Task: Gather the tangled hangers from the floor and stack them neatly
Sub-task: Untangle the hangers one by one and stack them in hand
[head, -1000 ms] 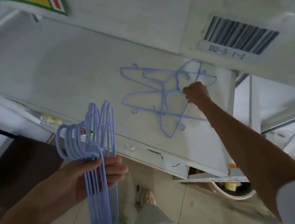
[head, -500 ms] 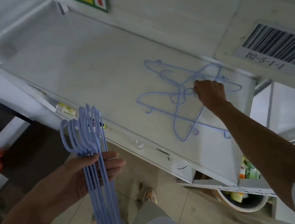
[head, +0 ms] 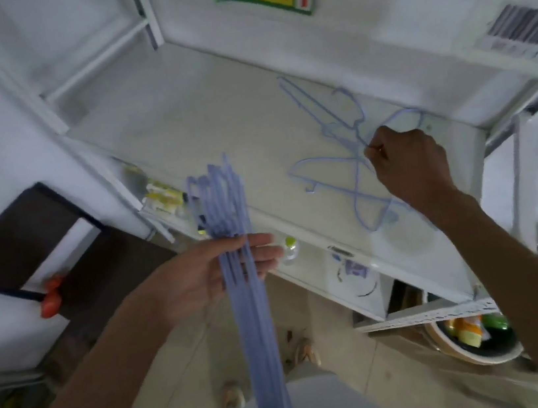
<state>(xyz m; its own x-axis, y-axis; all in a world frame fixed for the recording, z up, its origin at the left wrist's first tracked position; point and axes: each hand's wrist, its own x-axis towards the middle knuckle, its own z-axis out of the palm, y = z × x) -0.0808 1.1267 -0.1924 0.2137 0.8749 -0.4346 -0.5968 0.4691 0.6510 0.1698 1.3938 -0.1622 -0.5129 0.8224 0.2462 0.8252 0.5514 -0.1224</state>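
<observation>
The light is dim, flat and cool, giving everything a bluish-grey cast, with no clear source in view. The pale shelf (head: 216, 131) is the brightest surface; the floor (head: 342, 342) below sits in shade. Shadows are soft and faint. No hard glare shows. Motion blur smears the barcode label (head: 525, 29) and softens the bundle of hangers (head: 250, 303). The wide lens bends straight edges near the borders, and the corners look soft.
</observation>
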